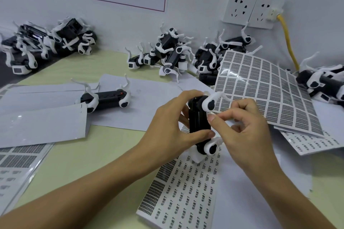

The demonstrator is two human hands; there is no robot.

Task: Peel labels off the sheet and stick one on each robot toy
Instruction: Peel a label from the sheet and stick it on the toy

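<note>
My left hand grips a black-and-white robot toy upright over the table, thumb across its lower body. My right hand is at the toy's right side, thumb and forefinger pinched together against the black body; a small label between them is too small to make out. A label sheet with dense grey labels lies tilted just behind my right hand. Another sheet, mostly peeled, lies flat under the toy. One toy lies on its side on white paper to the left.
Piles of robot toys lie along the wall at back left, centre and right. Wall sockets with a yellow cable sit at back right. White backing papers and more label sheets cover the left.
</note>
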